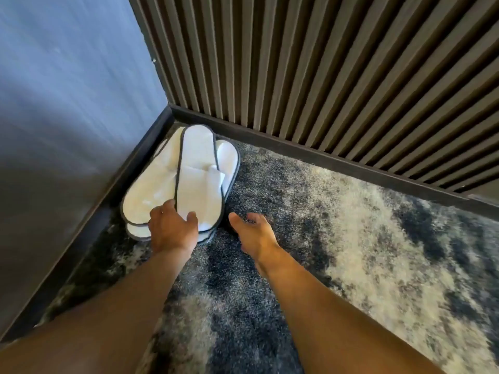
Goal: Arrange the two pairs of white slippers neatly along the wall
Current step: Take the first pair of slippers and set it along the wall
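Note:
White slippers with dark trim lie in an overlapping heap in the corner of the room. The top slipper [198,168] points toward the corner, a second slipper [147,190] lies to its left, and others [229,160] show underneath. My left hand [171,228] rests on the near ends of the heap, fingers spread over the top slipper's heel; a grip cannot be made out. My right hand [252,230] hovers over the carpet just right of the heap, fingers apart, holding nothing.
A blue-grey wall [67,103] runs along the left with a dark baseboard [113,193]. A dark slatted wall [324,63] with its own baseboard [324,160] runs along the back. The floor is mottled dark-blue and cream carpet [351,238].

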